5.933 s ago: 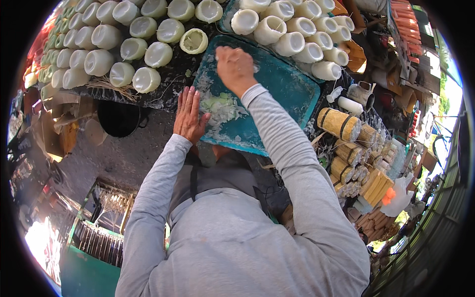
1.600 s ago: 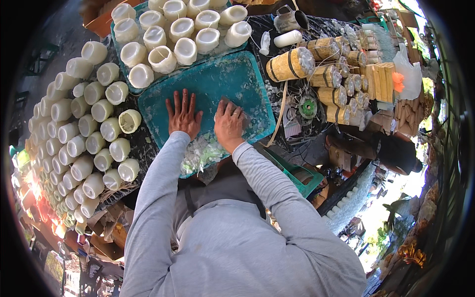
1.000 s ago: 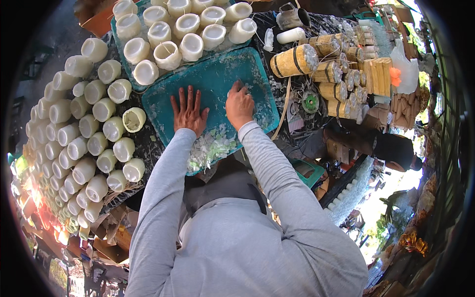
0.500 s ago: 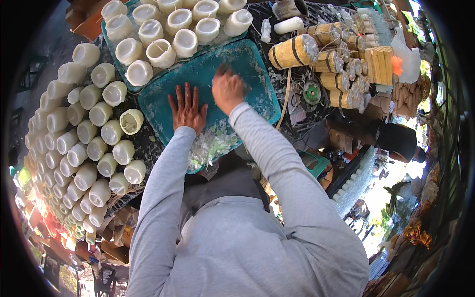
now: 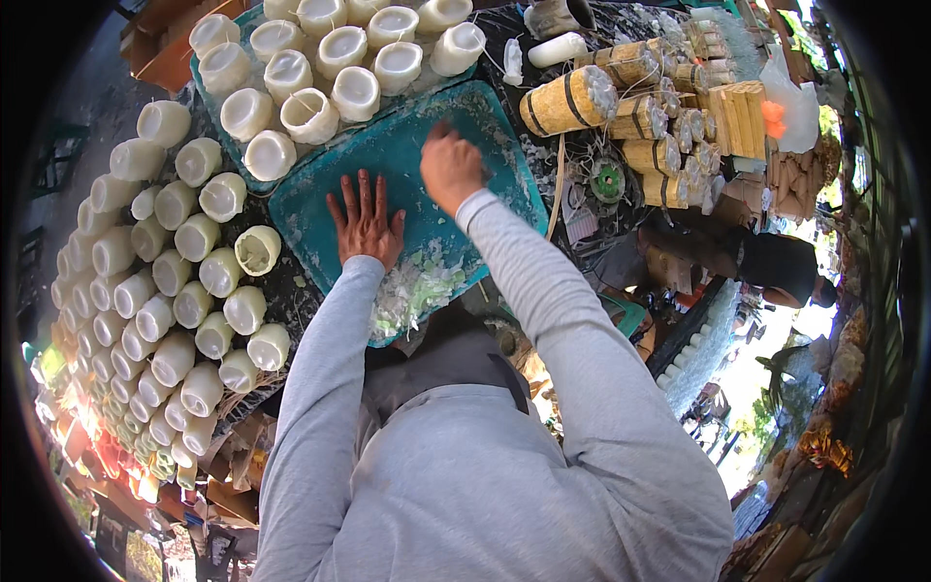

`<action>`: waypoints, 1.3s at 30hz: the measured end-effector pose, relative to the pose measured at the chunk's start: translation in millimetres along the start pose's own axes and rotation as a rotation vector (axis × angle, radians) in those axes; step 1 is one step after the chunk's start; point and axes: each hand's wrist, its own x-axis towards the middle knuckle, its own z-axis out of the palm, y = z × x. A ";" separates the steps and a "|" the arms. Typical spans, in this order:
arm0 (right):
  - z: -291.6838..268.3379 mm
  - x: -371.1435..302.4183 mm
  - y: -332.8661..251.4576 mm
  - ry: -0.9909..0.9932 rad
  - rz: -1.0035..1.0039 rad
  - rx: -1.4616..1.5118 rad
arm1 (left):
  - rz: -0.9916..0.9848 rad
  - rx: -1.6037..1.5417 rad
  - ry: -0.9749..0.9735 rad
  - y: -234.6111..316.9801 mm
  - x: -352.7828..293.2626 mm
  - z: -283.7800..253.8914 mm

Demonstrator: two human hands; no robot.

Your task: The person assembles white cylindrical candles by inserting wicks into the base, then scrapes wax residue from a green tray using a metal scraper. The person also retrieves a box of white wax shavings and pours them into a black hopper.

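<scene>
A teal tray [image 5: 388, 145] with whitish residue on its surface lies in front of me. My left hand [image 5: 367, 228] rests flat on it, fingers spread and holding nothing. Over the tray's right part, my right hand [image 5: 452, 173] is closed with the fingers curled under. Whatever it may hold is hidden beneath the hand. Pale green and white wax-like flakes [image 5: 419, 284] are heaped at the tray's near edge, just below my left hand.
Several white wax candles [image 5: 288, 73] stand on another tray behind. Many more candles [image 5: 197, 236] crowd the left. At the right lie strapped yellowish bundles [image 5: 567, 100], a green spool [image 5: 609, 181] and a white cylinder [image 5: 558, 49]. A person [image 5: 776, 270] is farther right.
My right hand has shifted slightly right and shows less motion blur. My left hand keeps its place on the tray. The whole view has tilted a little.
</scene>
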 end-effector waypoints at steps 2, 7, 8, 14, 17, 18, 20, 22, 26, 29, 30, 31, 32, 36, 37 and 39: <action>2.8 -1.4 1.7 0.107 -0.010 0.007 | 0.000 -0.002 -0.030 0.0 0.1 0.2; 5.1 -4.2 8.4 0.056 0.007 0.080 | 0.004 0.001 0.005 -0.3 0.1 1.2; 5.5 -4.8 10.2 0.005 -0.027 0.024 | 0.010 -0.019 0.010 -0.4 -0.3 1.7; 7.6 -5.3 24.6 0.078 0.038 0.099 | 0.004 0.005 -0.007 -0.9 0.6 3.3; 12.4 -10.8 13.2 -0.014 -0.143 0.111 | 0.011 -0.027 0.029 -0.4 -0.4 5.0; 13.2 -11.8 7.1 0.064 -0.098 0.102 | 0.012 -0.022 0.029 -0.3 -0.7 5.4; 13.5 -11.2 -7.6 0.206 -0.027 0.082 | 0.014 -0.019 0.050 0.0 -0.9 6.0; 13.6 -9.7 -19.1 0.127 -0.021 -0.049 | 0.017 -0.011 0.034 -0.1 -1.3 7.1; 15.9 0.7 -22.8 0.009 -0.071 -0.113 | 0.023 -0.020 0.061 -1.6 -0.4 9.2; 18.5 11.6 -17.4 0.025 0.154 0.107 | 0.017 0.011 0.048 -2.1 -0.1 9.8; 19.1 13.2 -18.6 -0.030 0.125 0.099 | 0.020 0.015 0.059 -2.2 -0.6 9.5; 18.0 16.8 -16.6 -0.038 0.106 0.077 | 0.015 0.013 0.054 -1.8 -0.3 9.3; 16.7 17.2 -18.3 0.004 0.097 0.060 | 0.023 -0.007 0.069 -1.2 -0.7 9.2; 1.0 17.3 -13.2 -0.126 -0.017 -0.037 | 0.012 0.024 0.035 -0.3 -0.6 7.3; -3.4 16.2 -8.2 0.035 0.104 0.041 | 0.014 0.024 0.036 -0.3 -0.7 6.8; -8.3 10.3 -2.8 0.208 0.247 0.117 | 0.012 0.032 0.035 -0.7 -0.3 6.1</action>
